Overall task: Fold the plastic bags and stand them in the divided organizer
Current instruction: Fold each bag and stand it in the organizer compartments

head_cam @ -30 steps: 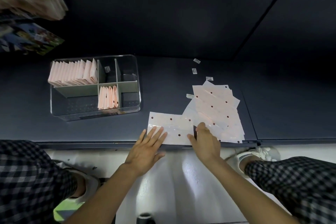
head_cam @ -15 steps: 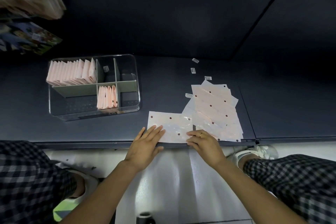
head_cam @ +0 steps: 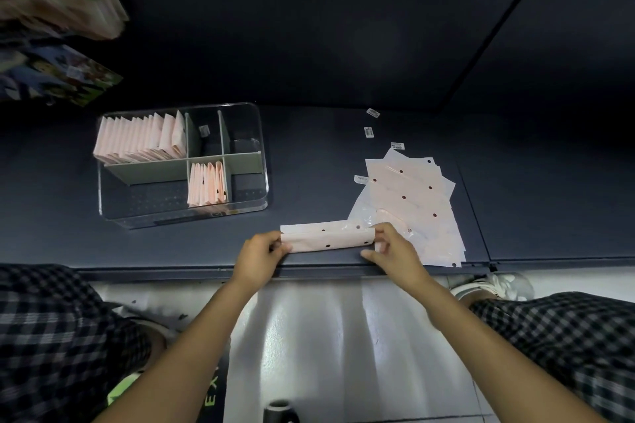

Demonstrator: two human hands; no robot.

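Plastic bag [head_cam: 328,239] lies lengthwise along the surface's [head_cam: 309,154] near edge; my left hand [head_cam: 262,252] and right hand [head_cam: 395,251] pinch its opposite ends mid-fold.

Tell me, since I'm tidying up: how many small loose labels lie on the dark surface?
4: three in a row beyond the bag pile, one at its left edge. Others may hide beneath.

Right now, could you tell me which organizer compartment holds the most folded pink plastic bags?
The back-left compartment of the clear divided organizer: a long row fills it, while the front-middle compartment holds only a few.
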